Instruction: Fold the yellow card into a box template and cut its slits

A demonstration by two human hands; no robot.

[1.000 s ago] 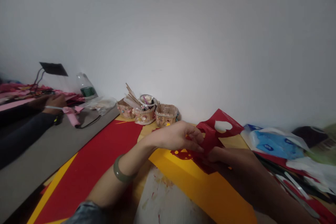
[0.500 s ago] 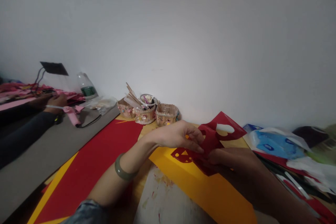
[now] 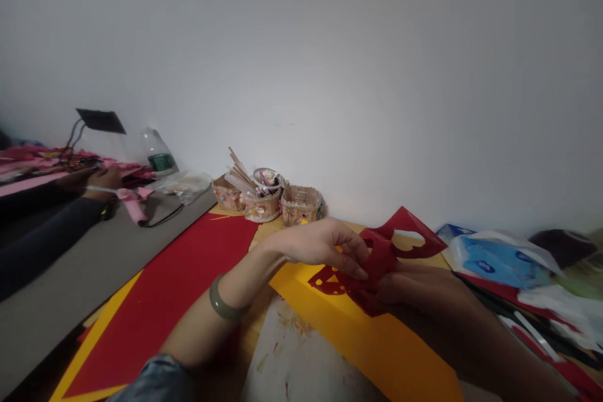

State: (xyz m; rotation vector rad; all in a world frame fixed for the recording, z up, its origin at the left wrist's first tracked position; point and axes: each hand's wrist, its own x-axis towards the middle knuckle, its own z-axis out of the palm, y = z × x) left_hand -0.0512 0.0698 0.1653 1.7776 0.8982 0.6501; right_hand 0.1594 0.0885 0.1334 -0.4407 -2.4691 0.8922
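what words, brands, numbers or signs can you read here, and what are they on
None can be read for certain.
Green label on the bottle: too small and blurred to read.
Dark blue marks on the blue pack: perhaps a logo, but too blurred to read.
Red paper in the hands: cut-out shapes, no writing visible.

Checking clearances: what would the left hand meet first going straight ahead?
The left hand would likely meet the cut red paper it holds, then perhaps the right hand; depth is unclear.
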